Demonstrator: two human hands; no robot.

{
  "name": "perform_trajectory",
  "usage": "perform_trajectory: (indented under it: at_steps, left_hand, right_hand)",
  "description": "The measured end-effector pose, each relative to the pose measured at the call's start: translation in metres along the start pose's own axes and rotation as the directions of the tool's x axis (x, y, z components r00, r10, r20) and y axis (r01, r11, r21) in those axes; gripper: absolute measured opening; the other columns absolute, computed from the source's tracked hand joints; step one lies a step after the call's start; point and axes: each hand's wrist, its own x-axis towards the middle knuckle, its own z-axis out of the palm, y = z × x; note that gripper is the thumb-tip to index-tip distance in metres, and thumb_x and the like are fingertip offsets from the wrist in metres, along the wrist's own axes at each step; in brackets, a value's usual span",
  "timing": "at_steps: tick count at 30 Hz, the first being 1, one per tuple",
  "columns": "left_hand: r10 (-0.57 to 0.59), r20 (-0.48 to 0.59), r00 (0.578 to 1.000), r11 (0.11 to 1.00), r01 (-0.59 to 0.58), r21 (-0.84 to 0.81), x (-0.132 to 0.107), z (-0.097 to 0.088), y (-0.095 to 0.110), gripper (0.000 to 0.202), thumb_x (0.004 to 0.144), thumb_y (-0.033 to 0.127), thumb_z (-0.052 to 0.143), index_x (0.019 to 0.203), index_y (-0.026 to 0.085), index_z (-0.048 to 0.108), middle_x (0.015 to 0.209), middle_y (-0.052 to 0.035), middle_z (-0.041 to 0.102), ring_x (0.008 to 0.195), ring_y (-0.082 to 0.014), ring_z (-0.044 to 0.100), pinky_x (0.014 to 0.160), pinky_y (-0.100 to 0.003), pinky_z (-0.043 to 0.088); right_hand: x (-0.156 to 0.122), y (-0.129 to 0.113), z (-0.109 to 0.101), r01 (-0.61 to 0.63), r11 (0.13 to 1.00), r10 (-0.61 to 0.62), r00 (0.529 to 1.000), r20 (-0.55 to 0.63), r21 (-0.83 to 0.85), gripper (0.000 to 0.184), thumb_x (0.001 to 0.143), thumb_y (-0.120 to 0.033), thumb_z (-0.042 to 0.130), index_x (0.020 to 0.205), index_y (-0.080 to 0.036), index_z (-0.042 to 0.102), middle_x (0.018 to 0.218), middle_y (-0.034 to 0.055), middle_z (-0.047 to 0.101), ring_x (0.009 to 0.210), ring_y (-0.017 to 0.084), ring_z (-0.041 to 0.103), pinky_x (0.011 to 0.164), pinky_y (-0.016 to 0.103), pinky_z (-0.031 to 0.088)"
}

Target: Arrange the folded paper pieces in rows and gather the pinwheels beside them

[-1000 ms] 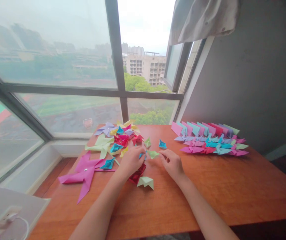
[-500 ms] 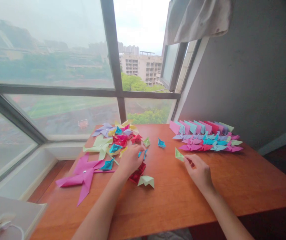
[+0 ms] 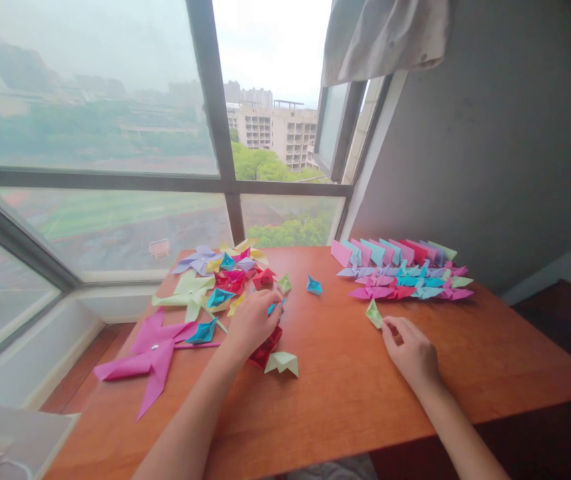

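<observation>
My right hand (image 3: 410, 350) pinches a small pale green paper boat (image 3: 374, 315) by its lower end, tilted with its point up, just above the table. Over the left pile, my left hand (image 3: 254, 321) has its fingers curled round a blue paper boat (image 3: 274, 305), which they partly cover. Under that hand sits a dark red folded paper piece (image 3: 266, 349), partly hidden. A pale green zigzag-edged piece (image 3: 283, 363) lies in front of it. Beyond the fingers rest a green boat (image 3: 284, 284) and, off to the right, a lone blue boat (image 3: 314, 285).
A magenta pinwheel (image 3: 154, 347), a pale green pinwheel (image 3: 189, 293) and several coloured boats crowd the wooden table's (image 3: 325, 407) left side. At the back right stand rows of paper cranes (image 3: 405, 277) before a line of folded cards (image 3: 390, 252). Windows border the far edge.
My right hand has moved right with the green boat and turned it so that its point is up. My left hand stays at the blue boat. The whole view has shifted slightly.
</observation>
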Motion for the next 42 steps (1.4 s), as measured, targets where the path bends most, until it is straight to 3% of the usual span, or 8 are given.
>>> perform_trajectory:
  at_steps: [11,19,23,27,33,36,42]
  left_hand:
    - [0.016,-0.016,1.000,1.000,-0.015,0.025,0.001,-0.002,0.000,0.015,0.089,0.020,0.054,0.093,0.021,0.068,0.094,-0.0060,0.071,0.089,-0.0234,0.066,0.077,-0.032,0.048]
    - [0.036,-0.049,0.998,0.998,-0.034,0.053,0.002,-0.021,0.013,0.014,0.090,0.021,0.053,0.095,0.021,0.066,0.097,-0.0060,0.071,0.088,-0.0235,0.067,0.077,-0.033,0.049]
    - [0.058,-0.024,0.998,0.996,-0.056,0.076,-0.015,-0.025,0.032,0.015,0.092,0.022,0.052,0.099,0.021,0.065,0.096,-0.0058,0.070,0.087,-0.0236,0.066,0.073,-0.033,0.049]
    - [0.146,0.056,0.988,0.985,-0.151,0.085,-0.041,-0.020,0.039,0.016,0.090,0.025,0.059,0.105,0.021,0.065,0.103,-0.0065,0.070,0.095,-0.0256,0.063,0.083,-0.039,0.048]
    - [0.217,0.127,0.968,0.967,-0.231,0.112,-0.067,-0.012,0.038,0.047,0.073,0.032,0.081,0.116,0.021,0.063,0.113,-0.0072,0.068,0.107,-0.0303,0.059,0.097,-0.050,0.043]
    - [0.226,0.121,0.967,0.962,-0.241,0.131,-0.074,-0.007,0.039,0.051,0.070,0.029,0.083,0.117,0.021,0.064,0.114,-0.0070,0.069,0.108,-0.0308,0.059,0.100,-0.053,0.040]
    - [0.258,0.056,0.965,0.956,-0.263,0.130,-0.080,0.005,0.038,0.040,0.076,0.022,0.076,0.114,0.022,0.065,0.114,-0.0054,0.070,0.111,-0.0301,0.058,0.104,-0.053,0.036]
  right_hand:
    - [0.002,0.002,0.001,0.020,1.000,-0.020,1.000,-0.013,0.012,0.016,0.093,-0.026,0.051,0.089,-0.020,0.065,0.083,0.0037,0.069,0.072,0.015,0.064,0.069,0.025,0.046]
    - [0.002,0.002,0.002,0.010,0.999,-0.009,1.000,-0.010,0.035,0.016,0.092,-0.025,0.051,0.090,-0.019,0.065,0.080,0.0034,0.068,0.070,0.015,0.063,0.070,0.025,0.047]
    - [0.001,0.001,0.002,-0.006,1.000,0.006,1.000,0.000,0.024,0.016,0.090,-0.026,0.052,0.094,-0.019,0.066,0.084,0.0040,0.070,0.075,0.017,0.065,0.073,0.026,0.048]
    - [0.001,-0.001,0.000,-0.029,0.999,0.029,0.999,0.015,0.023,0.017,0.090,-0.027,0.052,0.095,-0.019,0.066,0.086,0.0048,0.071,0.075,0.017,0.065,0.073,0.027,0.047]
    - [0.003,-0.002,-0.001,-0.036,0.998,0.035,0.999,0.021,0.044,0.016,0.090,-0.027,0.051,0.090,-0.019,0.066,0.082,0.0042,0.070,0.072,0.017,0.064,0.070,0.027,0.046]
    - [0.003,-0.001,-0.001,-0.043,0.998,0.042,0.999,0.011,0.046,0.016,0.090,-0.026,0.051,0.087,-0.019,0.065,0.081,0.0037,0.070,0.071,0.017,0.064,0.069,0.027,0.046]
    - [0.003,0.002,0.000,-0.072,0.997,0.071,0.997,-0.023,-0.031,0.014,0.088,-0.026,0.052,0.087,-0.021,0.065,0.079,0.0031,0.070,0.069,0.017,0.064,0.065,0.026,0.044]
